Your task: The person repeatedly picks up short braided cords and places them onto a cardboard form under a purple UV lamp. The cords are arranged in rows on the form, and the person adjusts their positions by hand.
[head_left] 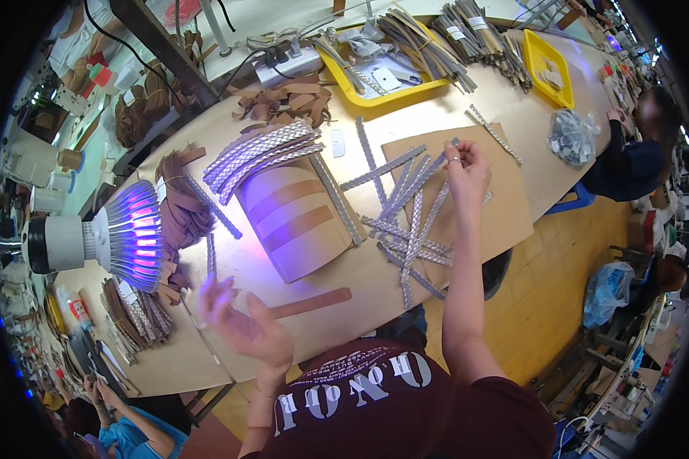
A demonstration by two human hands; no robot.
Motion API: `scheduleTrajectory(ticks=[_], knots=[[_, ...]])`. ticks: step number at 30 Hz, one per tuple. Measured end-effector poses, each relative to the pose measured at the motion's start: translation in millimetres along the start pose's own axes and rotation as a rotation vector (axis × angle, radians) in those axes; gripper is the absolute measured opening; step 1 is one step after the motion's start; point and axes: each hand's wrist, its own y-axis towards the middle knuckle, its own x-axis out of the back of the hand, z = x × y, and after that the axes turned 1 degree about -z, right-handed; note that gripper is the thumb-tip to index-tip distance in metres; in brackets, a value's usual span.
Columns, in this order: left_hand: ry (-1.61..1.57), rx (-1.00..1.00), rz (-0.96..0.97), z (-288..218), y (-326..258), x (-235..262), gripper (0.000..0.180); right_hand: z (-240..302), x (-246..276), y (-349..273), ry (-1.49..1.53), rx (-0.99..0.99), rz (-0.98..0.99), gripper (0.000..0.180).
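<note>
My right hand [469, 170] pinches the end of a grey braided strip [417, 183] above a cardboard sheet [505, 206]. Loose silver and grey braided strips [413, 245] lie crossed beneath that forearm. At the near left, my left hand [253, 329] is raised with fingers spread, somewhat blurred. Just past its fingertips is a short braided strip [211, 254]; whether they touch I cannot tell. A flat brown strip [314, 301] lies beside this hand. Between my hands stands a curved tan form [291, 256] with brown bands across it and a row of silver braided strips [260, 157] along its far side.
A lit lamp [134, 237] stands at the left by brown strip bundles [182, 199]. Yellow trays [390, 98] and grey strip bundles [475, 38] line the far side. A clear bag [573, 138] sits at the right. Other people work at the right and lower left.
</note>
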Motion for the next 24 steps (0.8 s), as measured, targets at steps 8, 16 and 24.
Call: scheduleTrajectory(ticks=[8, 16, 24], knots=[[-0.38, 0.042, 0.574, -32.5, 7.8, -18.1, 0.032, 59.6, 36.4, -33.2, 0.423, -0.099, 0.07, 0.011], [-0.36, 0.484, 0.713, -37.2, 20.6, -23.8, 0.043, 112.0, -13.8, -105.1, 0.632, -0.21, 0.585, 0.01], [-0.521, 0.784, 0.446, 11.5, 37.4, 42.0, 0.031, 143.3, -84.1, -139.4, 0.537, -0.146, 0.971, 0.015]])
